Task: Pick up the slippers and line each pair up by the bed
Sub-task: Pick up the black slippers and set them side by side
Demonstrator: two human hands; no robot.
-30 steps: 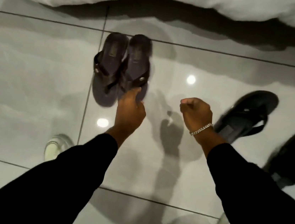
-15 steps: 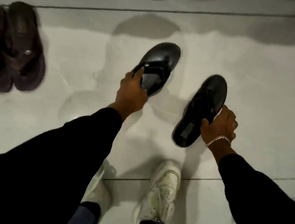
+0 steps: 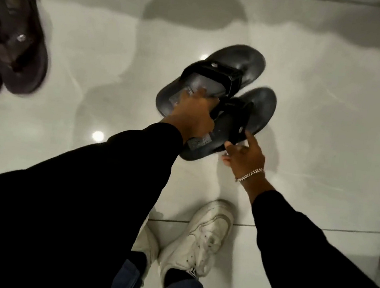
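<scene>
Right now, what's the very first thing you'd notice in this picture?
Two black slippers in the middle, held together above the shiny white floor. The left hand has a grip on them, and the right hand, with a silver bracelet, touches the nearer one's edge. A brown pair sits at the far left.

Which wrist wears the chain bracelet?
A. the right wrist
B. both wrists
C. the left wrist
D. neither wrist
A: the chain bracelet sits on the wrist just below the right hand, which touches the nearer black slipper; the left hand shows no bracelet above its black sleeve.
</scene>
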